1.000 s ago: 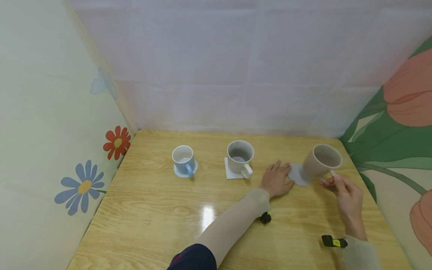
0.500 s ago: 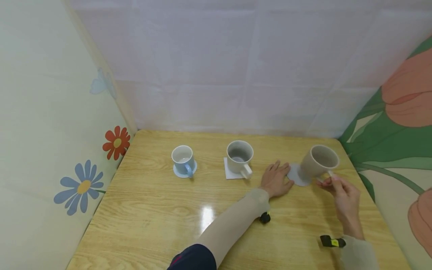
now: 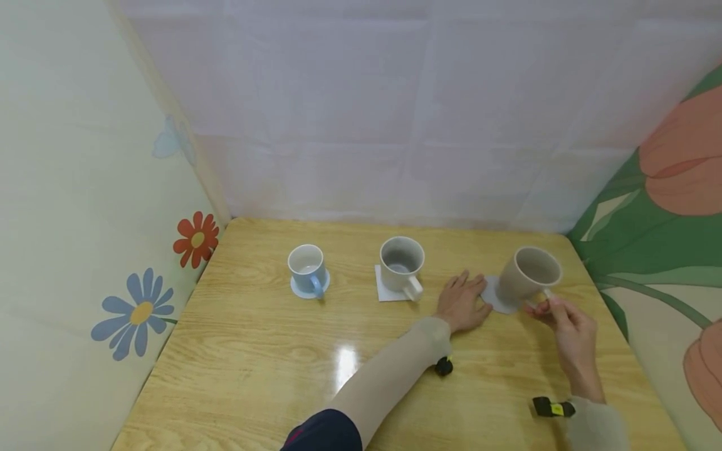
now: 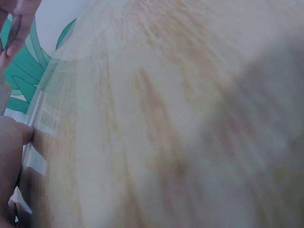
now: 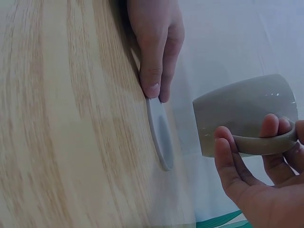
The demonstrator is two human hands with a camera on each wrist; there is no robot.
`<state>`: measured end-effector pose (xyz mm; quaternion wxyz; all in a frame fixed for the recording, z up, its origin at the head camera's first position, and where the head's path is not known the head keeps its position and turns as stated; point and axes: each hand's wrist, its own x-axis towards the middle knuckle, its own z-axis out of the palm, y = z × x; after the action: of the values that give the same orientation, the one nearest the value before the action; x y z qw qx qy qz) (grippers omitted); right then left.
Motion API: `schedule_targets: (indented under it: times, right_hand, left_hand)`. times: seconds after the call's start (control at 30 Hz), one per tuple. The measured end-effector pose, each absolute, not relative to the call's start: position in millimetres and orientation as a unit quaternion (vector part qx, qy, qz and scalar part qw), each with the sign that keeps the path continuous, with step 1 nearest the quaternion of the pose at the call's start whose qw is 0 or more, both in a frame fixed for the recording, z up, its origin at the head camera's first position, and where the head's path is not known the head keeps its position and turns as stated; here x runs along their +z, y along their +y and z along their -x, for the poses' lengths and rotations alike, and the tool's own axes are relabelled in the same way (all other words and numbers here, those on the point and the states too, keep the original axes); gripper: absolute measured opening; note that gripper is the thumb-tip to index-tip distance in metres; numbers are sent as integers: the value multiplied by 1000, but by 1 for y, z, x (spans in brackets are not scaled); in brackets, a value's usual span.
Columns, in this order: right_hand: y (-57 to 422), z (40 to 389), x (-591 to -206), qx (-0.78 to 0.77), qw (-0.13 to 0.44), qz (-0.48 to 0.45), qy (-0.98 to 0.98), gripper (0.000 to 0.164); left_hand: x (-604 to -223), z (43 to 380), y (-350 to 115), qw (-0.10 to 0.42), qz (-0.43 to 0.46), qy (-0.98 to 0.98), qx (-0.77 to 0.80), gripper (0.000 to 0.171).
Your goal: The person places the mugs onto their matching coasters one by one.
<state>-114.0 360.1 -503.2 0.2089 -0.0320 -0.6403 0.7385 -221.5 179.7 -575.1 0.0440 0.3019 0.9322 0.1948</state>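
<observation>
My right hand [image 3: 572,332] pinches the handle of a grey-beige mug [image 3: 516,279] at the table's right side. In the right wrist view the mug [image 5: 242,114] is held off the table, with a gap between its base and the round pale coaster [image 5: 161,135]. My left hand [image 3: 464,302] lies with fingers spread on the table, its thumb and fingertips touching the left edge of that coaster [image 3: 492,295]. Part of the coaster is hidden behind the mug in the head view. The left wrist view shows mostly blurred tabletop, with some fingers [image 4: 9,152] at its left edge.
A grey-white mug [image 3: 395,275] stands on a square white coaster [image 3: 386,291], left of my left hand. Farther left, a small blue cup [image 3: 307,275] stands on a round coaster [image 3: 298,290]. A white sheet hangs behind the wooden table [image 3: 254,351]; flower-printed panels flank it.
My right hand has carried the mug slightly left and closer over the round coaster. The left hand stays in place at the coaster's edge.
</observation>
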Motion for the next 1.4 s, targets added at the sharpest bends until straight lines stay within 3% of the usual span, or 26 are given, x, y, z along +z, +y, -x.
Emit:
schedule_targets:
  times: [1.4]
  right_hand:
    - [357,117,-518,720,177,48,-670,34]
  left_hand:
    - [-573,222,180,56,-299,934,186,67]
